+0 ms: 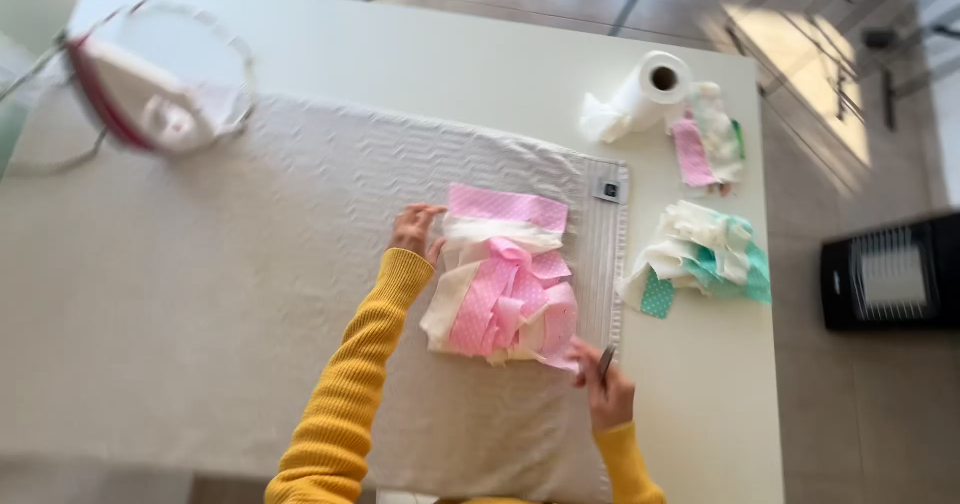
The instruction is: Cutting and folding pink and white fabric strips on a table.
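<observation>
The right hand (pixel 606 389) is closed around a small dark tool, its kind too blurred to tell, and is held against the near right corner of a heap of pink dotted and cream fabric strips (pixel 505 299). The left hand (pixel 415 232), in a mustard-yellow sleeve (pixel 350 394), is laid with loosely curled fingers on the heap's far left edge, touching but not clearly gripping it. The heap is spread on a white quilted pad (pixel 250 294) that covers most of the white table (pixel 500 64). To the right, off the pad, a second pile of mint and cream strips (pixel 700 254) is seen, and beyond it a smaller bundle of strips (pixel 708 144) beside a paper towel roll (pixel 645 94). At the far left an iron (pixel 150 89) is stood on the pad's edge. The loose strips could be dragged out of order if the tool catches one, and the iron's cord could be snagged by an arm sweeping left.
</observation>
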